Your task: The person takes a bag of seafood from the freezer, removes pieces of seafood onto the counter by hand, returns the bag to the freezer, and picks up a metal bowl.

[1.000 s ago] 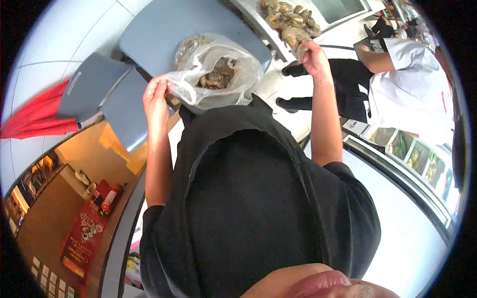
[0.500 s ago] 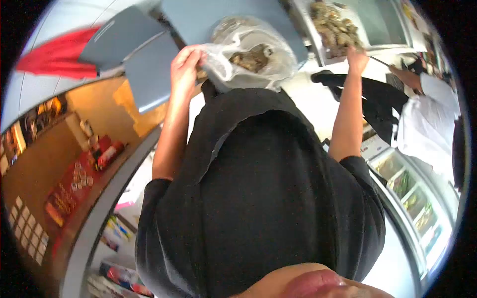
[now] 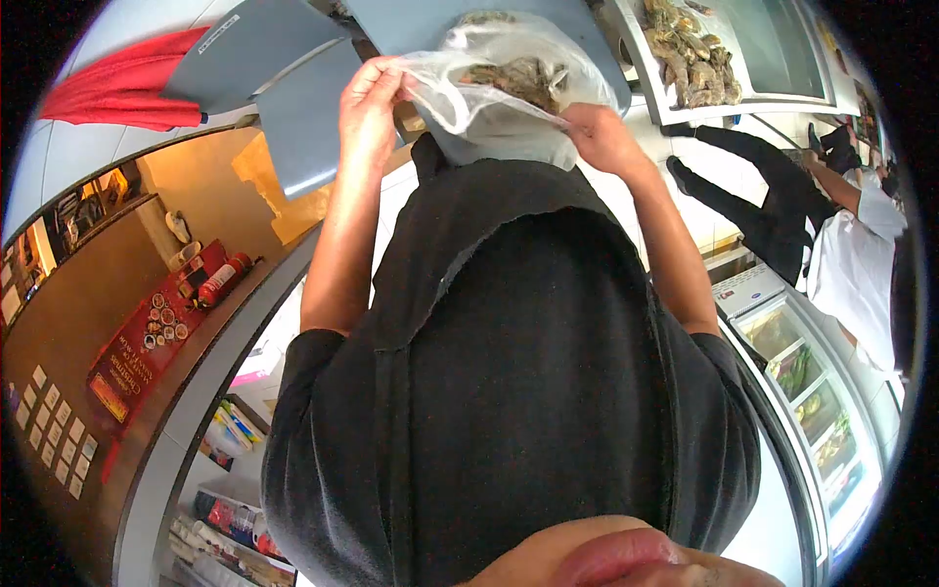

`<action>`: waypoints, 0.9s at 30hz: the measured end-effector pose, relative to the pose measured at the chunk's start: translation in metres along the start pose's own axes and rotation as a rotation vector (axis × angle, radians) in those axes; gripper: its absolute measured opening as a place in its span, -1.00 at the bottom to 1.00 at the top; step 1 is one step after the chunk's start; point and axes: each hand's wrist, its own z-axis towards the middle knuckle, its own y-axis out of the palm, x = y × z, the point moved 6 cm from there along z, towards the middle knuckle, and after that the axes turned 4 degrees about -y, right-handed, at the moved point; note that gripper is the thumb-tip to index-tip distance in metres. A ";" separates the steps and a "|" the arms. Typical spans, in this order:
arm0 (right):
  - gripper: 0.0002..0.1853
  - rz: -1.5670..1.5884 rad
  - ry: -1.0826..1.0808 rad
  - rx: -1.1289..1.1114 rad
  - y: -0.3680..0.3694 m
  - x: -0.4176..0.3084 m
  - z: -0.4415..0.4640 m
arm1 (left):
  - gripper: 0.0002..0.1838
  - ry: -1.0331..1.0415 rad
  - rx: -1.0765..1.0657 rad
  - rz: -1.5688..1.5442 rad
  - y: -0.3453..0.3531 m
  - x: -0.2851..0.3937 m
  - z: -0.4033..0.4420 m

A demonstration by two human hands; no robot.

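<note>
A clear plastic bag sits in front of my apron, its mouth pulled wide. Inside lie rough brown shellfish that look like oysters, partly veiled by the plastic. My left hand pinches the left edge of the bag's mouth. On the opposite edge, my right hand is closed around the plastic, its fingertips partly hidden. More of the same shellfish are heaped in a metal-rimmed tray at the upper right.
Behind the bag is a blue-grey surface. Blue-grey panels and a red cloth are at the left. A person in a white top stands to the right, near a glass-fronted chiller. A fire extinguisher is at the left.
My right hand has moved left from the shellfish tray to the bag and taken hold of its edge. My left hand still grips the bag. The view has shifted slightly.
</note>
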 end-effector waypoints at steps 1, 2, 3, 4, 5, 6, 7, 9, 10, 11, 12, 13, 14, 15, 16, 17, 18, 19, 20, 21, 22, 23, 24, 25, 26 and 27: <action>-0.91 0.006 -0.062 0.035 -0.014 -0.025 -0.002 | -0.84 0.012 0.010 -0.037 0.000 0.010 -0.005; -0.91 0.031 -0.082 0.048 -0.022 -0.045 -0.006 | -0.84 0.030 0.016 -0.074 -0.003 0.016 -0.009; -0.90 0.055 -0.104 0.059 -0.027 -0.066 -0.010 | -0.84 0.063 0.005 -0.042 -0.010 0.021 -0.014; -0.90 0.081 -0.126 0.067 -0.030 -0.084 -0.016 | -0.85 0.072 -0.005 -0.059 -0.013 0.024 -0.022; -0.89 0.099 -0.065 0.009 -0.029 -0.093 -0.022 | -0.85 0.085 -0.016 -0.077 -0.015 0.030 -0.031; -0.87 0.012 -0.025 -0.044 -0.021 -0.090 -0.026 | -0.85 0.097 -0.027 -0.095 -0.016 0.035 -0.038; -0.85 -0.072 0.017 -0.099 -0.015 -0.079 -0.032 | -0.85 0.085 -0.035 -0.082 -0.017 0.034 -0.042; -0.79 -0.069 0.065 -0.098 -0.043 -0.067 -0.014 | -0.86 0.029 -0.029 -0.040 0.003 0.032 -0.017; -0.75 -0.007 0.065 -0.027 -0.048 -0.069 -0.010 | -0.85 0.014 -0.032 -0.023 0.006 0.026 -0.012; -0.71 0.055 0.067 0.047 -0.051 -0.077 -0.004 | -0.85 -0.002 -0.037 -0.005 0.008 0.021 -0.012; -0.68 0.110 0.004 0.142 -0.054 -0.089 0.003 | -0.84 -0.019 -0.044 0.014 0.011 0.016 -0.014; -0.65 0.163 -0.057 0.240 -0.053 -0.102 0.011 | -0.83 0.002 -0.076 0.028 0.013 0.012 -0.015; -0.65 0.194 -0.085 0.288 -0.046 -0.112 0.019 | -0.84 -0.017 -0.082 0.013 0.018 0.009 -0.016; -0.64 0.224 -0.115 0.336 -0.039 -0.121 0.026 | -0.84 -0.037 -0.090 -0.001 0.025 0.007 -0.017; -0.66 0.231 -0.116 0.334 -0.022 -0.125 0.037 | -0.84 -0.054 -0.097 -0.017 0.031 0.006 -0.018; -0.68 0.229 -0.089 0.290 -0.010 -0.116 0.044 | -0.84 -0.047 -0.126 0.057 0.037 0.005 -0.019; -0.70 0.224 -0.063 0.245 0.003 -0.106 0.051 | -0.84 -0.039 -0.153 0.131 0.042 0.004 -0.019; -0.72 0.209 -0.012 0.158 0.016 -0.091 0.060 | -0.84 -0.030 -0.177 0.204 0.047 0.003 -0.018; -0.74 0.191 0.035 0.069 0.023 -0.087 0.066 | -0.83 -0.018 -0.197 0.277 0.049 0.003 -0.017; -0.76 0.274 0.029 0.086 0.022 -0.086 0.068 | -0.82 -0.003 -0.187 0.217 0.047 0.001 -0.018; -0.77 0.359 0.026 0.099 0.019 -0.085 0.070 | -0.82 0.042 -0.140 0.259 0.040 0.005 -0.017; -0.79 0.446 0.027 0.111 0.015 -0.087 0.072 | -0.81 0.082 -0.093 0.302 0.033 0.009 -0.018; -0.78 0.430 0.004 0.096 0.009 -0.099 0.073 | -0.80 0.119 -0.049 0.344 0.026 0.011 -0.018; -0.78 0.415 -0.016 0.083 0.000 -0.113 0.072 | -0.76 0.101 -0.044 0.243 0.013 0.000 -0.016; -0.77 0.400 -0.036 0.072 -0.010 -0.127 0.071 | -0.74 0.087 -0.021 0.271 0.003 -0.014 -0.013; -0.77 0.436 -0.043 0.048 -0.018 -0.139 0.069 | -0.72 0.074 0.003 0.298 -0.007 -0.026 -0.011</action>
